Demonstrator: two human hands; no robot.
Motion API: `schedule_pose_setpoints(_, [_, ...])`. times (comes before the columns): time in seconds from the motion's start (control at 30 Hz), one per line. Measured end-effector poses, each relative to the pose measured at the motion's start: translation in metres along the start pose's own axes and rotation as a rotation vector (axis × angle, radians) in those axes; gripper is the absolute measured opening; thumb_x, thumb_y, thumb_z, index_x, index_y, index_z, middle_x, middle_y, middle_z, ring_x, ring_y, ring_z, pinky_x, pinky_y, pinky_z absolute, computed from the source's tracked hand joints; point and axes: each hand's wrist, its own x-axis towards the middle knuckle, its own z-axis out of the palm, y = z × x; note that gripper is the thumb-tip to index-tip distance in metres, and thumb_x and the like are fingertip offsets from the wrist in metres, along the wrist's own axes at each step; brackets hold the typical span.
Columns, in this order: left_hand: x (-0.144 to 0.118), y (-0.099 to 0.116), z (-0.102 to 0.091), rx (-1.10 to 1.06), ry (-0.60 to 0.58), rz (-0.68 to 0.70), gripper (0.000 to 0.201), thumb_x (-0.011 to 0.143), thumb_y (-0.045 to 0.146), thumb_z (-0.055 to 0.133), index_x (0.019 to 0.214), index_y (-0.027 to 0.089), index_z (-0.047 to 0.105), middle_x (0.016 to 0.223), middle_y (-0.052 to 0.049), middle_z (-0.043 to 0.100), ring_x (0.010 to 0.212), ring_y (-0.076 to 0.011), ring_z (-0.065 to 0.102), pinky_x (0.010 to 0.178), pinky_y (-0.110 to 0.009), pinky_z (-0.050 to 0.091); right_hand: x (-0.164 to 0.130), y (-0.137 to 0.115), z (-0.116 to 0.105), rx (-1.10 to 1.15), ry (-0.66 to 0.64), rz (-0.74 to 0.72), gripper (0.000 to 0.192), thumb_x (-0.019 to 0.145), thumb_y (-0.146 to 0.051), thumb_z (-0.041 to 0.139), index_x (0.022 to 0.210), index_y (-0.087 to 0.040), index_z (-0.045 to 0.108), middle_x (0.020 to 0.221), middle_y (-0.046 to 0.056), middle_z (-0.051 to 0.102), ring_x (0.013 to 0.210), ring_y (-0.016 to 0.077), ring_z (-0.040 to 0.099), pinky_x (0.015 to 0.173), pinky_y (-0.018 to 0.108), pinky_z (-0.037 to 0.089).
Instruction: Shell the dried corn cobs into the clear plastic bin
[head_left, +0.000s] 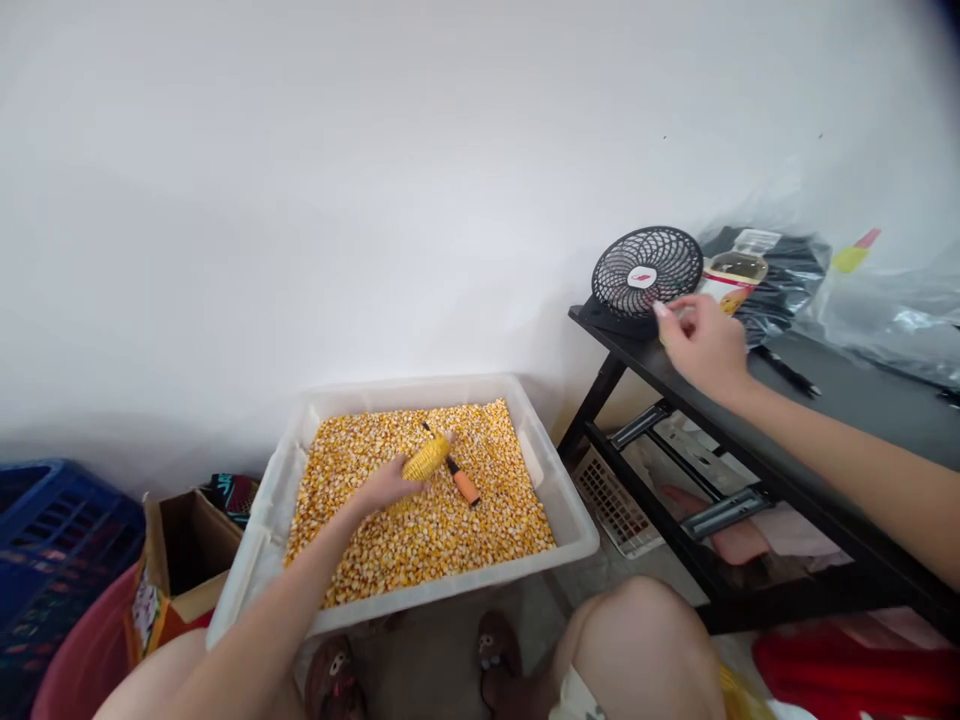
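My left hand (386, 487) holds a yellow corn cob (426, 459) over a white plastic tub (568, 512) filled with loose corn kernels (420, 520). An orange-handled tool (460, 479) lies on the kernels just right of the cob. My right hand (701, 340) reaches up to the black table (840, 400) on the right. Its fingertips touch the base of a small black fan (646, 270); the hand holds nothing.
Behind the fan stand a labelled bottle (736, 272) and dark plastic bags (795, 270); a black pen (787, 371) lies on the table. At the left are a blue crate (52, 530), a cardboard box (187, 550) and a pink basin (82, 660). My knees and slippers are below.
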Motion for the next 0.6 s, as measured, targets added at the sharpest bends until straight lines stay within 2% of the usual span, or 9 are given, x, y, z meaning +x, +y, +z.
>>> schedule_pose_setpoints(0.03, [0.000,0.003,-0.003,-0.066,-0.029,-0.005,0.035,0.048,0.026,0.077,0.075,0.018,0.056,0.064,-0.001,0.059,0.059,-0.0195,0.059,0.049,-0.025,0.043,-0.002,-0.023,-0.001,0.038,-0.048,-0.091,0.039,0.087,-0.046,0.039,0.102,-0.013,0.054,0.070,0.006,0.061,0.062,0.0139,0.053,0.063,0.024,0.036])
schedule_pose_setpoints(0.1, [0.000,0.011,-0.006,-0.354,-0.049,-0.009,0.035,0.060,0.029,0.071,0.088,0.017,0.054,0.071,-0.003,0.062,0.056,-0.0164,0.059,0.048,-0.025,0.045,-0.008,-0.071,0.012,0.117,-0.247,-0.218,0.041,0.087,-0.046,0.037,0.106,-0.013,0.053,0.074,0.006,0.062,0.065,0.0142,0.054,0.064,0.024,0.036])
schedule_pose_setpoints(0.2, [0.003,0.019,-0.009,-0.666,0.071,-0.078,0.035,0.070,0.038,0.065,0.092,0.015,0.051,0.065,-0.003,0.060,0.051,-0.0148,0.059,0.049,-0.026,0.050,-0.039,-0.131,0.063,0.220,-0.625,-0.333,0.046,0.087,-0.052,0.034,0.099,-0.014,0.058,0.078,0.007,0.065,0.072,0.0156,0.057,0.065,0.024,0.038])
schedule_pose_setpoints(0.3, [0.002,0.019,-0.013,-0.810,0.133,-0.112,0.043,0.081,0.054,0.045,0.093,0.013,0.052,0.062,-0.004,0.059,0.049,-0.0138,0.058,0.050,-0.028,0.052,-0.100,-0.158,0.121,0.109,-0.997,-0.308,0.059,0.082,-0.063,0.030,0.084,-0.014,0.064,0.082,0.012,0.067,0.073,0.0208,0.060,0.064,0.028,0.040])
schedule_pose_setpoints(0.37, [0.001,0.018,-0.016,-0.839,0.129,-0.106,0.045,0.083,0.055,0.041,0.094,0.013,0.052,0.061,-0.004,0.058,0.049,-0.0136,0.058,0.051,-0.028,0.052,-0.143,-0.161,0.150,-0.002,-1.159,-0.257,0.064,0.077,-0.068,0.033,0.081,-0.013,0.065,0.087,0.015,0.067,0.079,0.0257,0.062,0.064,0.030,0.042])
schedule_pose_setpoints(0.47, [0.000,0.021,-0.016,-0.877,0.137,-0.058,0.041,0.083,0.051,0.045,0.095,0.013,0.052,0.063,-0.003,0.059,0.053,-0.0136,0.060,0.053,-0.027,0.053,-0.187,-0.158,0.174,-0.065,-1.202,-0.206,0.061,0.079,-0.065,0.036,0.089,-0.012,0.065,0.097,0.017,0.065,0.089,0.0277,0.061,0.068,0.031,0.043])
schedule_pose_setpoints(0.6, [0.009,0.037,-0.017,-0.956,0.103,-0.016,0.032,0.080,0.043,0.053,0.092,0.013,0.053,0.065,-0.004,0.061,0.055,-0.0141,0.061,0.054,-0.025,0.052,-0.199,-0.170,0.192,0.073,-1.009,-0.297,0.043,0.087,-0.049,0.035,0.102,-0.015,0.057,0.098,0.012,0.064,0.091,0.0222,0.059,0.075,0.029,0.043])
